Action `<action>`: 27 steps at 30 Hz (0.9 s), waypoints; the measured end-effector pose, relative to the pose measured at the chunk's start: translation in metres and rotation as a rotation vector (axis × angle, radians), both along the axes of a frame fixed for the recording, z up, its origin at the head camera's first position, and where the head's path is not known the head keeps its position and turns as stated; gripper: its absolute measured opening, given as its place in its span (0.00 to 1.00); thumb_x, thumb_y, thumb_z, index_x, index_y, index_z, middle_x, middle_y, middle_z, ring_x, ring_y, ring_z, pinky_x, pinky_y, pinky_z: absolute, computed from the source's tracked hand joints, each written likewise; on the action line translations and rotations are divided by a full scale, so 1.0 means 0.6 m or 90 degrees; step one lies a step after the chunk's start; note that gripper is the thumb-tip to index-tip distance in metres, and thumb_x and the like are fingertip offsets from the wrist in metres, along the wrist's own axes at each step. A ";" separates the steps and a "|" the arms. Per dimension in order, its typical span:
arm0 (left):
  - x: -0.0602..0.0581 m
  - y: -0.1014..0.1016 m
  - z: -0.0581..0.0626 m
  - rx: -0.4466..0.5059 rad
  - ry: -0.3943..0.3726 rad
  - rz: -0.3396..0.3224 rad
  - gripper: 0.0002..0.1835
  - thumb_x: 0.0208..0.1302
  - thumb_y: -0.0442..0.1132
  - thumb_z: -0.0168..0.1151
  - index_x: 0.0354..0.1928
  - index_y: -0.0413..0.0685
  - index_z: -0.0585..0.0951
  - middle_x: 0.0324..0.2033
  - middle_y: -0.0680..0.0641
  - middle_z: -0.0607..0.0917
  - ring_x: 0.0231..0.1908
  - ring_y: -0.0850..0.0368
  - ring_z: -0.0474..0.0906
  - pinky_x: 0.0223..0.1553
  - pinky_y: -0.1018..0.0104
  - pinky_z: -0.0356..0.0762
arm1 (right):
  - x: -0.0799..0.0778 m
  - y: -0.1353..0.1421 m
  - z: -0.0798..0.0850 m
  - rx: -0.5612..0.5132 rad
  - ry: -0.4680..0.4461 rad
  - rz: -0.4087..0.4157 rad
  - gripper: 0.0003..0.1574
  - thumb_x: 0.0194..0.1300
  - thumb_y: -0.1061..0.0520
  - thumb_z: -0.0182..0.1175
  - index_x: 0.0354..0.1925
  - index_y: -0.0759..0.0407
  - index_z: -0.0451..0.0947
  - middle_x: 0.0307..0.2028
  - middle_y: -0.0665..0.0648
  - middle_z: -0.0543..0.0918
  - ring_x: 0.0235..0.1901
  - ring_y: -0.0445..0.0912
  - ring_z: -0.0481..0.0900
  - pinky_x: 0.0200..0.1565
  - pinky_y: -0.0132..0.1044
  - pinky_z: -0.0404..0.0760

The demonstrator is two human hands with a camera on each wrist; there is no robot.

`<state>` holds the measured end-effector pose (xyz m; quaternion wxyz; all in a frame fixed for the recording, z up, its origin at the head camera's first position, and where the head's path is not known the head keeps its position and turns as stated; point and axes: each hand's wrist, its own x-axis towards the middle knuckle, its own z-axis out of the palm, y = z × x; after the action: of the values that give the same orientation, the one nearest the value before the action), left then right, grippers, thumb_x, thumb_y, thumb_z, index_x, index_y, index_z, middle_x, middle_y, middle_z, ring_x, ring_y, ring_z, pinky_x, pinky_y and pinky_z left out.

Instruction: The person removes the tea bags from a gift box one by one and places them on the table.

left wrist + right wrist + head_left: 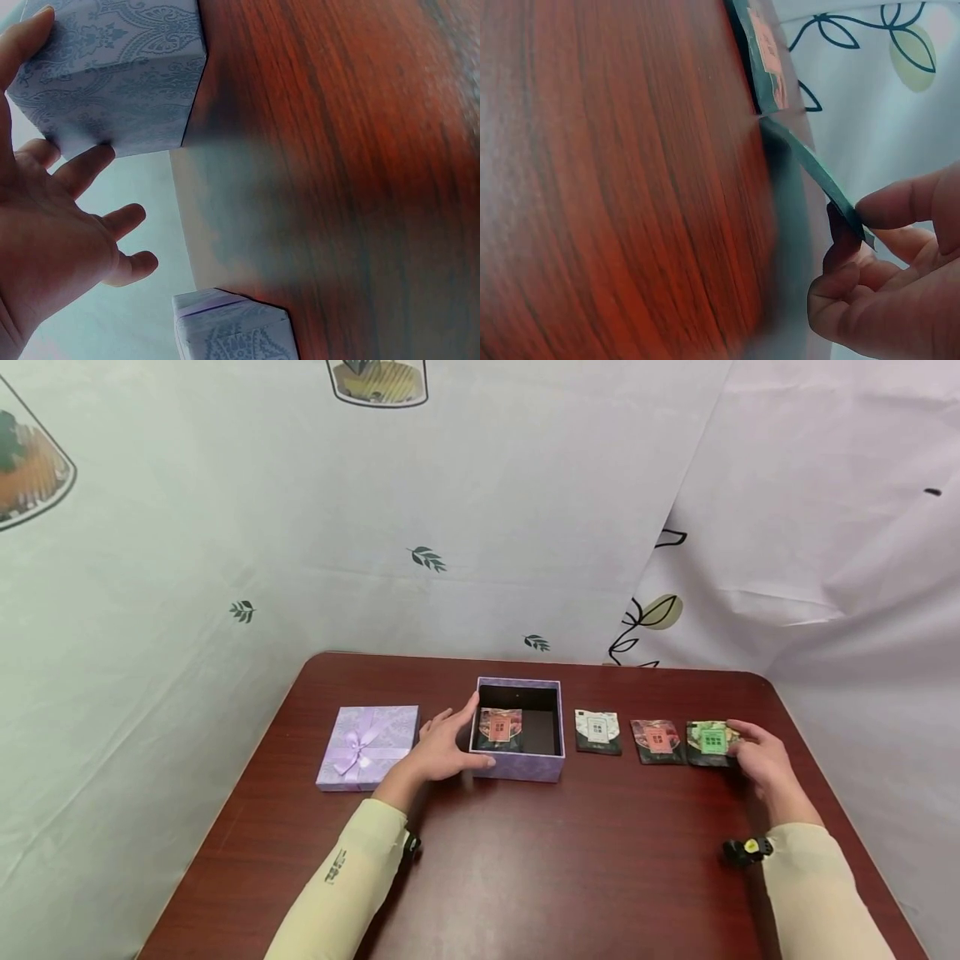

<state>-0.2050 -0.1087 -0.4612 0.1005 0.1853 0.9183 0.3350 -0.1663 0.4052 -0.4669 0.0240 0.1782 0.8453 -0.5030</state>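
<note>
One pale cloth (465, 485), printed with leaf sprigs, hangs behind and beside a glossy red-brown table (525, 868) with dark wood grain and rounded far corners. On the table, near its middle, sits an open purple box (525, 767): squarish, outer walls in a mottled lavender print that shows as scrolling ornament in the left wrist view, inside dark, almost black. Just left of the person's hand lies its matching lid (397, 727), flat, face up, the same lavender print crossed by a lilac ribbon tied in a bow (356, 750).

The left hand (442, 748) grips the box by its left side, thumb on the near wall, forefinger and middle finger at the left wall, the other two fingers spread clear of it. The right hand (763, 760) pinches the right edge of a green packet (709, 743) between thumb and fingers; that edge is raised off the table, so the packet tilts. It is small, flat and squarish, with a bright green label on a dark, leafy ground.

Its left edge is close beside a dark packet with a salmon-red label (658, 742). Farther left, between that and the box, lies a white-faced packet (597, 731) with a dark lower band. Another red-labelled packet (500, 729) is inside the box, at the left.
</note>
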 end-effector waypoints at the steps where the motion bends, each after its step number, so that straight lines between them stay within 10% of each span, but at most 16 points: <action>1: 0.000 0.000 0.000 0.002 0.000 0.000 0.62 0.52 0.63 0.74 0.81 0.63 0.44 0.74 0.52 0.62 0.74 0.37 0.45 0.66 0.32 0.38 | 0.000 0.001 0.001 -0.002 -0.003 -0.002 0.40 0.64 0.68 0.46 0.74 0.68 0.57 0.57 0.71 0.66 0.29 0.46 0.68 0.28 0.38 0.70; 12: 0.001 -0.001 0.001 0.014 -0.002 -0.003 0.62 0.51 0.63 0.74 0.81 0.63 0.45 0.74 0.52 0.62 0.74 0.37 0.45 0.66 0.32 0.38 | -0.006 0.018 -0.010 0.112 -0.021 0.032 0.36 0.66 0.67 0.45 0.72 0.74 0.59 0.65 0.81 0.62 0.56 0.67 0.64 0.44 0.50 0.70; 20: 0.001 -0.001 0.003 0.011 -0.006 0.002 0.63 0.51 0.63 0.75 0.81 0.66 0.44 0.74 0.53 0.61 0.74 0.38 0.45 0.66 0.33 0.37 | -0.008 0.014 -0.021 0.266 -0.011 0.063 0.34 0.63 0.65 0.43 0.67 0.74 0.67 0.60 0.82 0.66 0.48 0.66 0.66 0.41 0.54 0.66; 27: 0.001 0.000 0.001 0.013 -0.009 0.003 0.63 0.51 0.63 0.75 0.81 0.66 0.44 0.74 0.53 0.61 0.74 0.38 0.45 0.66 0.32 0.37 | -0.005 0.014 -0.032 0.318 0.023 0.088 0.36 0.56 0.68 0.42 0.63 0.75 0.70 0.34 0.72 0.76 0.35 0.60 0.64 0.32 0.46 0.62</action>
<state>-0.2047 -0.1090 -0.4603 0.1039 0.1817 0.9145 0.3462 -0.1693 0.4139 -0.4859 -0.0018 0.1114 0.9538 -0.2791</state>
